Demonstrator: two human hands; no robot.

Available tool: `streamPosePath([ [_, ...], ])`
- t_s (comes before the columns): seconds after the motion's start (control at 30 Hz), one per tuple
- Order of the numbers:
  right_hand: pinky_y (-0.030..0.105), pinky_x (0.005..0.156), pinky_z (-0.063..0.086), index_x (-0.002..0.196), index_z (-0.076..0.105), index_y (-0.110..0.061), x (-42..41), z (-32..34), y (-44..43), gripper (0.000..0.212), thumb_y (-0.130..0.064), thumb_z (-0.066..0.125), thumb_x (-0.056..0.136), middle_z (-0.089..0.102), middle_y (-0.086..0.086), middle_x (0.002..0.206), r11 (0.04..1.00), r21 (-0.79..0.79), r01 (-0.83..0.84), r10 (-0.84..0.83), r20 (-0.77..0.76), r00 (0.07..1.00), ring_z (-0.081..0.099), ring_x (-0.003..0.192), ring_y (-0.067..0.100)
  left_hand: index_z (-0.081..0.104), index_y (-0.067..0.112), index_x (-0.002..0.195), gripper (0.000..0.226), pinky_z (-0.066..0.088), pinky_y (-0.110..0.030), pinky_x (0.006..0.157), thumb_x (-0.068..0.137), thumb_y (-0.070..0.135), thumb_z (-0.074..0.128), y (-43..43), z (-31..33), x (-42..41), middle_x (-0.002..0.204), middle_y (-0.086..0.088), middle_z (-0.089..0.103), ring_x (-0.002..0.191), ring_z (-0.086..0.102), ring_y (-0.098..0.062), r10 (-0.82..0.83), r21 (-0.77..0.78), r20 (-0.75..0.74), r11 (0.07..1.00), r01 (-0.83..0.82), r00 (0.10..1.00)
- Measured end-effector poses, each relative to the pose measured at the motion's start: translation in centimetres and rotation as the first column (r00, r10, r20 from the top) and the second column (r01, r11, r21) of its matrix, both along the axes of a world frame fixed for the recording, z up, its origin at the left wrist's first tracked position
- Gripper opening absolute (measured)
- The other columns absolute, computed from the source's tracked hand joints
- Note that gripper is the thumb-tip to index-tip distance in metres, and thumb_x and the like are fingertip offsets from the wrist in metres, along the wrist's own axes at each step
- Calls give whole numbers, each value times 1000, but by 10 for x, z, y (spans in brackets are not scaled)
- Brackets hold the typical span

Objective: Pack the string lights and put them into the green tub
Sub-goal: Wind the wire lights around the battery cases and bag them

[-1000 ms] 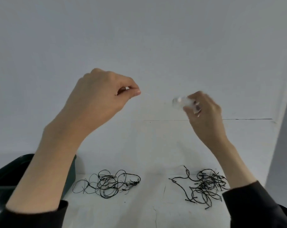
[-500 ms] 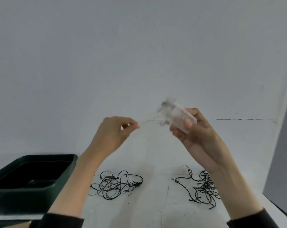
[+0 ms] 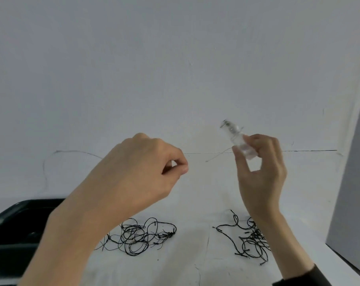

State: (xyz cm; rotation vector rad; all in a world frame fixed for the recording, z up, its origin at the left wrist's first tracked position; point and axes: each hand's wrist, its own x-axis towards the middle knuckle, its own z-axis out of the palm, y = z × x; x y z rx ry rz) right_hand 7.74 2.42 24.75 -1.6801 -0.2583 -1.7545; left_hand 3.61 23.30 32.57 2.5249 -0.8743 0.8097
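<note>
The string lights' thin wire [image 3: 218,155] hangs in the air between the pinching left hand [image 3: 137,172] and the right hand [image 3: 261,178] gripping its clear case [image 3: 239,142], so winding seems underway and calls next for another snug turn, with two black tangles [image 3: 142,236] unpacked near the green tub [image 3: 20,205].

There are two hands up in the air, one left hand [image 3: 137,178] and one right hand [image 3: 261,174]. There is one small see-through case [image 3: 236,139] held in the right hand's fingers, and one thin wire [image 3: 216,156] between that case and the left hand's pinched fingers. Down below the hands there are two messy piles of black string lights, the left pile [image 3: 140,236] under the left hand and the right pile [image 3: 251,240] under the right hand, and one green tub [image 3: 12,221] out past the left arm.
</note>
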Motion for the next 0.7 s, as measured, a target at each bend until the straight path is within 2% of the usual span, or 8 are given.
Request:
streamPosePath([
  [0.07, 8, 69, 36, 91, 61, -6, 1, -5, -5, 18, 9, 65, 80, 56, 0, 93, 982, -185, 20, -34, -75, 997, 52, 82, 12, 71, 35, 82, 15, 50, -30, 61, 85, 41, 58, 2, 8, 0, 49, 20, 44, 46, 40, -7, 8, 7, 235, 1000, -10, 972],
  [0.17, 11, 67, 41, 92, 61, -25, -7, -4, -10, 28, 0, 68, 82, 57, -16, 86, 919, -310, -243, 100, -413, 905, 53, 76, 5, 72, 30, 79, 15, 50, -34, 57, 82, 37, 59, 5, 22, 11, 55, 13, 53, 50, 40, -17, 4, -67, 501, 997, 35, 865],
  [0.27, 22, 75, 51, 86, 68, -27, -24, 6, -10, 24, -5, 76, 76, 68, -1, 84, 801, -34, -597, 374, -751, 544, 62, 77, 11, 73, 25, 84, 16, 50, -34, 58, 84, 34, 60, 0, 28, 34, 62, 8, 62, 54, 48, -19, 38, -168, 497, 984, 53, 867],
  [0.37, 28, 69, 55, 87, 70, -20, -37, 15, -9, 26, -6, 81, 68, 72, 6, 86, 336, 358, -871, 770, -637, 36, 69, 75, 18, 75, 26, 85, 19, 50, -31, 62, 82, 39, 62, -4, 15, 59, 62, 6, 64, 53, 52, -9, 37, -274, 316, 960, 54, 948],
  [0.5, 28, 74, 55, 85, 65, -15, -34, 24, -8, 23, -6, 78, 68, 69, 6, 94, -245, 425, -872, 955, -51, -293, 69, 77, 23, 75, 29, 83, 12, 33, -17, 55, 84, 36, 66, -1, -6, 67, 55, 14, 56, 50, 46, 1, -88, -330, 68, 938, 106, 994],
  [0.53, 26, 72, 55, 78, 64, -15, -34, 28, -8, 22, -6, 79, 64, 68, 5, 93, -280, 455, -845, 960, 133, -247, 69, 77, 22, 76, 28, 84, 11, 30, -13, 52, 84, 34, 66, 0, -11, 64, 53, 14, 55, 49, 44, -2, -125, -343, 45, 930, 133, 991],
  [0.6, 21, 67, 54, 70, 63, -15, -33, 32, -8, 15, -8, 74, 63, 67, 4, 89, -203, 551, -809, 932, 362, 13, 69, 76, 20, 76, 30, 86, 10, 30, -11, 48, 83, 31, 67, 1, -17, 56, 52, 16, 58, 47, 41, -5, -202, -363, 28, 911, 199, 979],
  [0.7, 21, 71, 53, 81, 55, -16, -25, 27, -8, 15, -4, 63, 78, 66, 5, 84, -12, 644, -765, 864, 391, 316, 69, 78, 22, 75, 30, 92, 13, 37, -10, 54, 84, 30, 66, 2, -24, 46, 75, 13, 73, 51, 49, 3, -217, -265, 47, 939, 221, 975],
])
